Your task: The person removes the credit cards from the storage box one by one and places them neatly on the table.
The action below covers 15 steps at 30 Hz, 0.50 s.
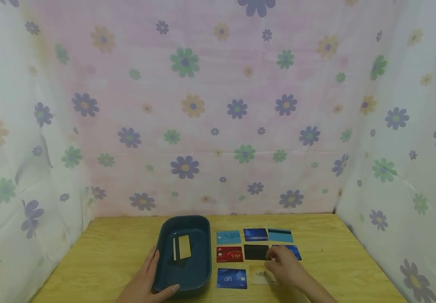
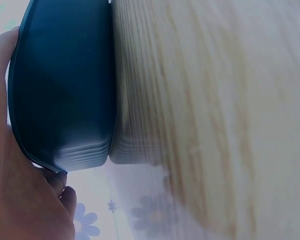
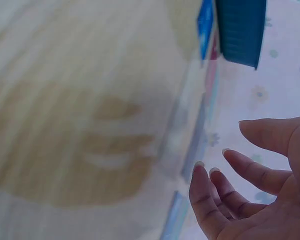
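A dark blue-green tray (image 1: 207, 235) stands left of the middle of the table. My left hand (image 1: 143, 275) holds its near left corner, with the thumb at the near rim and the fingers along the left side. Inside the tray lies a gold card (image 1: 185, 247) with a dark stripe, partly over a dark card (image 1: 178, 263). My right hand (image 1: 284, 265) hovers over the card rows with loosely bent, parted fingers and nothing between them. Closest to it are a black card (image 1: 255, 252), a pale cream card (image 1: 259, 275) and a blue card (image 1: 291, 251), the last two partly hidden.
Also right of the tray lie a teal VIP card (image 1: 228, 237), a blue card (image 1: 255, 235), a light blue striped card (image 1: 280, 235), a red VIP card (image 1: 230, 254) and a blue VIP card (image 1: 232, 278). Flowered cloth (image 1: 218, 122) encloses the wooden table (image 1: 104, 252).
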Available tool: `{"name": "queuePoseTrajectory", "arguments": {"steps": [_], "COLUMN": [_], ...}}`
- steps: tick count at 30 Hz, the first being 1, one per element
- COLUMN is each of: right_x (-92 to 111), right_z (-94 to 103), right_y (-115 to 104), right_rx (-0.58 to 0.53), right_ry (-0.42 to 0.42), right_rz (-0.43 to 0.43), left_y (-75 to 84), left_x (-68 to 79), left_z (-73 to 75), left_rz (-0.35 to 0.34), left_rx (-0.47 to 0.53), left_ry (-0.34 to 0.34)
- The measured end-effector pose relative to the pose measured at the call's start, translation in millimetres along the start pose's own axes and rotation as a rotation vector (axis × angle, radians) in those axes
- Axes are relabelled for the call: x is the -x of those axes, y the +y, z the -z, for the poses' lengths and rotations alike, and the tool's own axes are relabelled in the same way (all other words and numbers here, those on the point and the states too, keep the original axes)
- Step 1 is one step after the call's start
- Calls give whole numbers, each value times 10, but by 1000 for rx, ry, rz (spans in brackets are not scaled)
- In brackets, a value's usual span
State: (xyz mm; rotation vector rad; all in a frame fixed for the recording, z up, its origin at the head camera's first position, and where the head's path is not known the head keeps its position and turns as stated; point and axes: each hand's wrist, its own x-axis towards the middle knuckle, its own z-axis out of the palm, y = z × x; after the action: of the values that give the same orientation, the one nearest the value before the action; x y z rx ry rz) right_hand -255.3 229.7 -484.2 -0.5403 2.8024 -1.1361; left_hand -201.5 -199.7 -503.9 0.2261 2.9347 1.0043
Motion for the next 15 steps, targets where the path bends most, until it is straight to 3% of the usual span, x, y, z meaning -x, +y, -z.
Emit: {"name": "queuePoseTrajectory", "arguments": {"steps": [7, 15], "right_x": [-68, -175], "right_z": [11, -115], "right_y": [-226, -487], "right_rx": [-33, -72], "right_ry": [-26, -61], "right_rz": [77, 163], "left_y": [-19, -19], "left_x": [0, -3], "left_z": [-7, -15], "left_rz": [-21, -31], "left_rx": [-9, -17], "left_ry": [16, 24]}}
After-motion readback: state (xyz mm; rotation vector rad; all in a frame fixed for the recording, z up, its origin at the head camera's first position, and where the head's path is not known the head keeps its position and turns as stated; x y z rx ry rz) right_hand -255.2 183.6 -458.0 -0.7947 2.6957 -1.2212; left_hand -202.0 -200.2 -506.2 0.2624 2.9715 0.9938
